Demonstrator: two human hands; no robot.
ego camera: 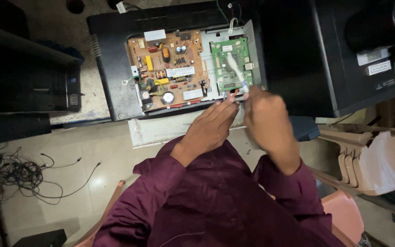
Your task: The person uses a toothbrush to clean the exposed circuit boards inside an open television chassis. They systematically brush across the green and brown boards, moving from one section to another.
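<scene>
Our right hand (268, 120) fingers pinch the flat cable (235, 68), light and floppy; left hand (213, 124) fingers lie pressed together beside, below the fragile green board (232, 64).

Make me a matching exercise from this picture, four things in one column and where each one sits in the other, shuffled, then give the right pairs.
Things:
1. brown circuit board
2. green circuit board
3. tangle of black cables
4. stacked plastic chairs

Places:
A. on the floor at the far left
B. at the right edge, beside the person
C. left half of the opened black machine
D. right half of the machine, just above the right hand

Pairs: 1-C, 2-D, 3-A, 4-B
</scene>
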